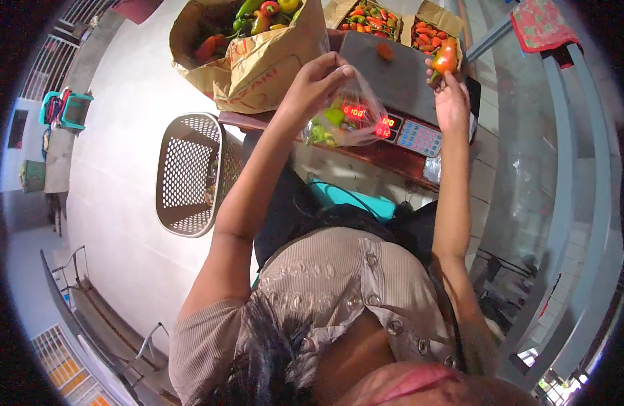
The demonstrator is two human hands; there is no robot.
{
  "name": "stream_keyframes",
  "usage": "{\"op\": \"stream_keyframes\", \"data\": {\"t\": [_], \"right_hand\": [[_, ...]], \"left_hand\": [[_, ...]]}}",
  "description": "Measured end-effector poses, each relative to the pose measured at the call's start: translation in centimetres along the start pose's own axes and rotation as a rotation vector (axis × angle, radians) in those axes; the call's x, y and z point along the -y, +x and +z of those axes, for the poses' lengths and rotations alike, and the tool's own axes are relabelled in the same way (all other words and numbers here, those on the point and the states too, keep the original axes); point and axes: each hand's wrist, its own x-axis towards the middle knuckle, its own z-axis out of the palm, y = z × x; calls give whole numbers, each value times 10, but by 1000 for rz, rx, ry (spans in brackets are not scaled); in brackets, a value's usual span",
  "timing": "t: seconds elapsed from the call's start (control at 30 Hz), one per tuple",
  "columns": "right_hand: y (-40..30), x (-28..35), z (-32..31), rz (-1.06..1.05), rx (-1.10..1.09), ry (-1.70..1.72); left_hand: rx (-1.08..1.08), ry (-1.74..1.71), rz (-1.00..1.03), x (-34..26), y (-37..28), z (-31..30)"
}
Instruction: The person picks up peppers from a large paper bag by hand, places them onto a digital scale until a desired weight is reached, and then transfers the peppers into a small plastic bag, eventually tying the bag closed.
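My left hand (319,83) pinches the top of a clear plastic bag (365,101), which hangs in front of the scale's lit red display (380,122). Green peppers (330,124) show through the bag's lower part. In my right hand (450,99) is an orange-red bell pepper (445,57) with a green stem, held above the right side of the digital scale (403,83). One small orange pepper (385,51) lies on the scale's grey plate. The keypad (419,138) faces me, below my right hand.
A large brown paper bag (271,66) of mixed peppers stands left of the scale. Behind it are two smaller paper bags of small chillies (370,20) and orange peppers (427,36). A perforated plastic basket (190,177) stands on the floor at left. Grey metal bars (571,152) rise at right.
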Motion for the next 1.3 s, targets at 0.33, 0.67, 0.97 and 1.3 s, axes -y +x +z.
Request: {"op": "stream_keyframes", "data": {"t": [0.33, 0.67, 0.97, 1.3], "right_hand": [[-86, 11, 117, 11, 274, -680], [-80, 30, 109, 137, 507, -1237], [-70, -44, 108, -12, 884, -1495], [-72, -12, 136, 69, 1015, -1594]], "left_hand": [[21, 45, 213, 14, 21, 5], [-118, 360, 337, 14, 0, 16], [11, 312, 240, 22, -7, 41], [-36, 69, 141, 34, -5, 10]]}}
